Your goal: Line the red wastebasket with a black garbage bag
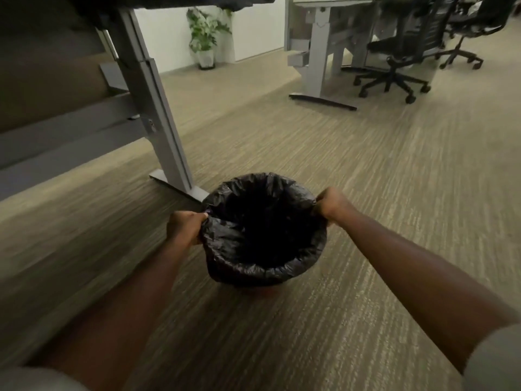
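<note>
Wastebasket, round and nearly all hidden, shows only a red sliver at its base; crinkled glossy black garbage bag folds over its rim. It stands on ribbed carpet below frame centre. Left hand pinches plastic at 9 o'clock, right hand at 2 o'clock. Grey desk leg at 11 o'clock; open floor rightward.
</note>
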Action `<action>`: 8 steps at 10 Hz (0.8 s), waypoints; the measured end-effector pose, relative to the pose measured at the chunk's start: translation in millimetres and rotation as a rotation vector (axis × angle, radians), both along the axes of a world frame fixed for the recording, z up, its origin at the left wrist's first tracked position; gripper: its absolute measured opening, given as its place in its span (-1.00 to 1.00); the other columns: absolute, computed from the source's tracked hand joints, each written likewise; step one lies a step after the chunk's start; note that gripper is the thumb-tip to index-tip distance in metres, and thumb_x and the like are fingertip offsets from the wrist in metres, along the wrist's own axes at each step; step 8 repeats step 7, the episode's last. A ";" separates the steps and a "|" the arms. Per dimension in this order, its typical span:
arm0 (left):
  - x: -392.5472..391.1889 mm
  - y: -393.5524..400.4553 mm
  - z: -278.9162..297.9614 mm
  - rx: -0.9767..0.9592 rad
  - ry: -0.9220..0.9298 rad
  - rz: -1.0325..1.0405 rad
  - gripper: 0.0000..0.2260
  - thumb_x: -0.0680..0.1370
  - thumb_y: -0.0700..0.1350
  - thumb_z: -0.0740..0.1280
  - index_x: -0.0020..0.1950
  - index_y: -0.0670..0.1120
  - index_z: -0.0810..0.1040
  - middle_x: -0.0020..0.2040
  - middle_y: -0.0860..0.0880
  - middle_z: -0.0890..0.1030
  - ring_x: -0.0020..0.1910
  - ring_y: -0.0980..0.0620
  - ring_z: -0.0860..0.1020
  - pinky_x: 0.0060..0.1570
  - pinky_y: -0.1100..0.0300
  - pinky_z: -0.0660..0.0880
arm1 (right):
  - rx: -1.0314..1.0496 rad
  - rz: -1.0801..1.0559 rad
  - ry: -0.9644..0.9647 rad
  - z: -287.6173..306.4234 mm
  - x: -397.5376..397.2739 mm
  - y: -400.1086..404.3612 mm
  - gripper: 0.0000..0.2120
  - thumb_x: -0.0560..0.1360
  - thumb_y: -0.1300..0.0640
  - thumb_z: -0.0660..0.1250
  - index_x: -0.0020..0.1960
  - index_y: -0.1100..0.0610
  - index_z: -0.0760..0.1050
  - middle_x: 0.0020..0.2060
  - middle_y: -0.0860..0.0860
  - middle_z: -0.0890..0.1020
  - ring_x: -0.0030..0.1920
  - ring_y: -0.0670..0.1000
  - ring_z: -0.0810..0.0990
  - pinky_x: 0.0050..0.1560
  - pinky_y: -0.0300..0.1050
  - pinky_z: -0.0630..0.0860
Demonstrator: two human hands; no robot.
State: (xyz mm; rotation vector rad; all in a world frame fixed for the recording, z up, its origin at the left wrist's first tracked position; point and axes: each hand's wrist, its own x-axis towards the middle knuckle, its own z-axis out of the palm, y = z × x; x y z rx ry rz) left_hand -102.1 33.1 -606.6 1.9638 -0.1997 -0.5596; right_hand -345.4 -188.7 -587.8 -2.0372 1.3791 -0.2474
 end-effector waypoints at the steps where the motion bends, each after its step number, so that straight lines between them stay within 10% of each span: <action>1: 11.6 -0.4 -8.8 0.051 -0.002 0.031 -0.88 0.43 -0.13 0.50 -0.26 -0.10 0.61 -0.07 -0.24 0.71 -0.14 -0.19 0.70 -0.11 -0.20 0.67 | 0.009 -0.005 0.003 -8.9 13.7 -4.2 -0.77 0.45 0.17 0.41 0.01 0.30 0.69 -0.08 0.25 0.72 -0.05 0.22 0.72 -0.01 0.08 0.67; 5: 14.1 -11.1 -11.4 -0.079 0.148 0.025 -0.82 0.44 -0.03 0.46 -0.19 -0.15 0.63 -0.24 -0.10 0.70 -0.35 -0.08 0.67 -0.33 0.08 0.61 | -0.012 -0.007 -0.036 -29.6 19.9 -11.6 -0.69 0.50 0.14 0.41 0.23 0.16 0.62 0.03 0.19 0.71 -0.02 0.19 0.70 0.03 0.10 0.67; 6: 10.8 -11.9 -7.4 -0.008 0.029 -0.029 -0.80 0.47 0.04 0.42 -0.16 -0.10 0.64 -0.06 -0.18 0.72 -0.16 -0.16 0.69 -0.15 -0.05 0.65 | -0.018 -0.006 -0.032 -30.0 19.3 -7.0 -0.59 0.53 -0.01 0.39 0.33 0.14 0.54 0.14 0.16 0.67 0.07 0.18 0.67 0.10 0.07 0.63; 7: -6.1 -5.8 -7.3 0.229 -0.504 -0.133 -0.61 0.51 0.11 0.35 0.24 -0.08 0.56 0.19 -0.17 0.63 0.12 -0.21 0.60 0.01 0.01 0.53 | -0.110 -0.072 -0.037 -29.3 18.4 3.5 -0.37 0.57 -0.18 0.26 0.52 0.13 0.30 0.39 0.18 0.51 0.35 0.23 0.51 0.28 0.10 0.47; 8: -6.1 -5.8 -7.3 0.229 -0.504 -0.133 -0.61 0.51 0.11 0.35 0.24 -0.08 0.56 0.19 -0.17 0.63 0.12 -0.21 0.60 0.01 0.01 0.53 | -0.110 -0.072 -0.037 -29.3 18.4 3.5 -0.37 0.57 -0.18 0.26 0.52 0.13 0.30 0.39 0.18 0.51 0.35 0.23 0.51 0.28 0.10 0.47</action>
